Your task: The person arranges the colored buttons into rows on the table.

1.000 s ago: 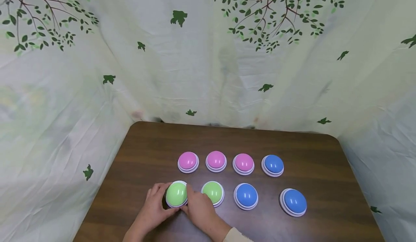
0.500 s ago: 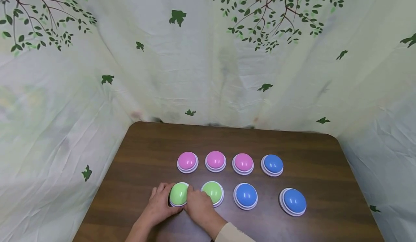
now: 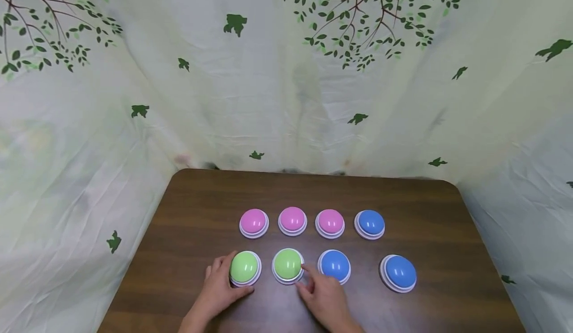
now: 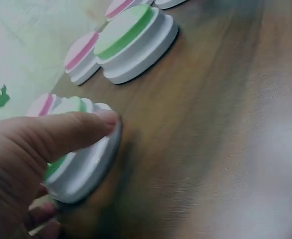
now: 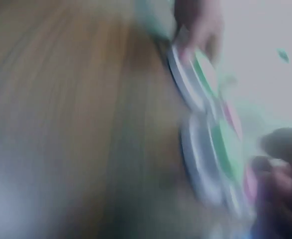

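Two green-domed push buttons with white bases stand in the front row. My left hand (image 3: 218, 286) holds the leftmost green button (image 3: 244, 267), thumb along its near side and fingers at its far left. The left wrist view shows the thumb (image 4: 71, 130) lying across the white base. My right hand (image 3: 326, 295) is beside the right edge of the second green button (image 3: 287, 264), fingers loosely bent with nothing between them. Whether a fingertip touches that button is unclear; the right wrist view is blurred. Part of a blue button (image 3: 334, 265) is hidden behind the right hand.
Behind, on the brown wooden table (image 3: 201, 199), stand pink buttons (image 3: 253, 221) in a row ending with a blue button (image 3: 371, 222). Another blue button (image 3: 398, 272) is at the front right. A leaf-printed white cloth (image 3: 268, 99) hangs around the table.
My right hand has left the leftmost green button and moved right, past the second green button. The left hand stays at the leftmost button, which first shifted slightly right. The head view has turned slightly.
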`<state>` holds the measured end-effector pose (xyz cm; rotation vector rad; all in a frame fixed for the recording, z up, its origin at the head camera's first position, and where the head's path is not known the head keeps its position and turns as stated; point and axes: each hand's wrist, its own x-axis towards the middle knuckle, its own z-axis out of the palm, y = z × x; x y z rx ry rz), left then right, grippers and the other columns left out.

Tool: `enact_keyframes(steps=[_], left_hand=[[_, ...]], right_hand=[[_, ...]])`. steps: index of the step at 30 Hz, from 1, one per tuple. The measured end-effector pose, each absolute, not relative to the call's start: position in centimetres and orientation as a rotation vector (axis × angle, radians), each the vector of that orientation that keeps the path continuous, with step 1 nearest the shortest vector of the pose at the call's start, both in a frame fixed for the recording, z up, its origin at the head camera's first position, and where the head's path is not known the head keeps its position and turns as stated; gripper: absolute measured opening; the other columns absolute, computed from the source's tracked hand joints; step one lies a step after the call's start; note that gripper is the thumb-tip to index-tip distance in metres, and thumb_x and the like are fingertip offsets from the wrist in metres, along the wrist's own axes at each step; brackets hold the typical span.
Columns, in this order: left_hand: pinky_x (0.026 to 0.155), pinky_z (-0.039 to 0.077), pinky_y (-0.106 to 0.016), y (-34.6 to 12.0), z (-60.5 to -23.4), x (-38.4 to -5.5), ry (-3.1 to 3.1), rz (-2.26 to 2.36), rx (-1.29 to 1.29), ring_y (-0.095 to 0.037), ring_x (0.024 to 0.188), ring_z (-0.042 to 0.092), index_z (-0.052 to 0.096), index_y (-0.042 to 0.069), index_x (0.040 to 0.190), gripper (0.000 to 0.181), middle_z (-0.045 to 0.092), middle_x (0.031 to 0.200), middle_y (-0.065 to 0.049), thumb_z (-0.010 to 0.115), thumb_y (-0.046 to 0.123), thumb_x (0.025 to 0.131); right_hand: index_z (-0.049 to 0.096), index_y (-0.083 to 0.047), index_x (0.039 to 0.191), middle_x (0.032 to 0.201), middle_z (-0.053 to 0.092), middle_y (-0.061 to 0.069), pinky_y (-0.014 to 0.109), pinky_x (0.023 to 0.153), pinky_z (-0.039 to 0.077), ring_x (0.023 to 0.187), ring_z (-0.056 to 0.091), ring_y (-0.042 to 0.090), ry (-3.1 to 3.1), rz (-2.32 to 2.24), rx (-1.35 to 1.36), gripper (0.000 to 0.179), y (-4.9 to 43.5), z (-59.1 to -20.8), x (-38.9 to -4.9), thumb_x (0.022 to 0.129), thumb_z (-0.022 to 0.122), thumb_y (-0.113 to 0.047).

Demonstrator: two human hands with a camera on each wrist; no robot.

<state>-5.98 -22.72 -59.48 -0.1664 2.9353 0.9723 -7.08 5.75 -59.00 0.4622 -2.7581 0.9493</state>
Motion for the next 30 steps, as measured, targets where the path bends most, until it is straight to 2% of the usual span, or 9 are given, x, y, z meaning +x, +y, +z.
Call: enact_keyframes(steps=[3, 6, 9, 11, 13, 17, 21, 26, 30], left_hand=[[0.098, 0.043, -0.057, -22.2, -60.1, -4.9, 2.983, 1.039, -0.212, -0.043, 0.119, 0.046, 0.044, -0.001, 0.149, 0.11, 0.051, 0.134, -0.025, 0.096, 0.044, 0.063], [0.098, 0.041, -0.06, -22.0, -60.5, -3.8, 3.048, 1.071, -0.237, -0.045, 0.122, 0.042, 0.042, -0.001, 0.15, 0.109, 0.046, 0.134, -0.027, 0.096, 0.04, 0.064], [0.096, 0.036, -0.056, -21.5, -60.8, -3.2, 3.141, 1.071, -0.22, -0.043, 0.12, 0.04, 0.043, 0.002, 0.149, 0.105, 0.045, 0.134, -0.026, 0.096, 0.035, 0.064], [0.094, 0.033, -0.052, -20.6, -60.8, -3.1, 3.232, 1.071, -0.156, -0.042, 0.116, 0.04, 0.048, 0.003, 0.145, 0.099, 0.047, 0.131, -0.025, 0.096, 0.03, 0.064], [0.092, 0.03, -0.047, -19.1, -60.5, -3.4, 3.33, 1.072, -0.034, -0.039, 0.111, 0.041, 0.054, 0.004, 0.14, 0.091, 0.051, 0.127, -0.022, 0.096, 0.025, 0.063], [0.093, 0.03, -0.041, -14.5, -59.8, -4.8, 3.419, 1.08, 0.338, -0.031, 0.108, 0.046, 0.065, 0.006, 0.128, 0.073, 0.062, 0.118, -0.013, 0.094, 0.023, 0.063], [0.093, 0.039, -0.038, -9.1, -59.1, -6.8, 3.354, 0.952, 0.629, -0.023, 0.108, 0.052, 0.068, 0.014, 0.125, 0.066, 0.067, 0.114, -0.002, 0.092, 0.033, 0.067], [0.095, 0.043, -0.042, -3.8, -58.8, -9.5, 3.165, 0.714, 0.634, -0.023, 0.116, 0.052, 0.062, 0.016, 0.135, 0.073, 0.066, 0.123, -0.001, 0.087, 0.047, 0.073], [0.097, 0.043, -0.045, -1.8, -59.6, -10.6, 3.106, 0.562, 0.553, -0.026, 0.121, 0.051, 0.058, 0.014, 0.141, 0.086, 0.064, 0.131, -0.004, 0.087, 0.055, 0.071]], right_hand=[[0.074, -0.016, 0.106, 0.061, 0.051, -0.018, 0.019, 0.05, 0.033, 0.054, 0.038, -0.006, -2.687, 0.912, 0.191, 0.031, 10.1, -59.0, -6.8, 0.079, 0.087, -0.023], [0.075, -0.011, 0.102, 0.065, 0.058, -0.012, 0.025, 0.053, 0.038, 0.057, 0.046, 0.001, -2.587, 0.852, -0.017, 0.032, 14.6, -59.4, -7.0, 0.075, 0.089, -0.019], [0.073, -0.002, 0.102, 0.077, 0.066, 0.008, 0.038, 0.068, 0.042, 0.072, 0.057, 0.024, -2.47, 0.803, -0.138, 0.039, 18.8, -60.0, -7.1, 0.069, 0.091, -0.013], [0.07, 0.002, 0.108, 0.092, 0.064, 0.021, 0.048, 0.079, 0.038, 0.088, 0.055, 0.04, -2.455, 0.803, -0.225, 0.049, 21.0, -60.3, -7.1, 0.067, 0.092, -0.013], [0.066, 0.004, 0.116, 0.106, 0.06, 0.03, 0.055, 0.085, 0.034, 0.1, 0.048, 0.048, -2.512, 0.849, -0.317, 0.06, 22.6, -60.4, -6.9, 0.067, 0.093, -0.016], [0.054, 0.004, 0.135, 0.129, 0.05, 0.033, 0.063, 0.095, 0.03, 0.12, 0.038, 0.052, -2.726, 0.963, -0.457, 0.082, 24.3, -60.5, -6.8, 0.071, 0.093, -0.031], [0.046, 0.006, 0.143, 0.138, 0.046, 0.035, 0.064, 0.098, 0.03, 0.127, 0.034, 0.054, -2.802, 1.052, -0.474, 0.094, 24.8, -60.9, -7.1, 0.073, 0.092, -0.036], [0.044, 0.01, 0.143, 0.136, 0.049, 0.037, 0.063, 0.103, 0.026, 0.127, 0.039, 0.054, -2.776, 1.034, -0.439, 0.093, 25.1, -61.6, -7.7, 0.072, 0.091, -0.028], [0.045, 0.01, 0.142, 0.135, 0.049, 0.037, 0.064, 0.101, 0.03, 0.125, 0.039, 0.054, -2.791, 1.031, -0.449, 0.093, 25.0, -61.8, -7.8, 0.072, 0.092, -0.028]])
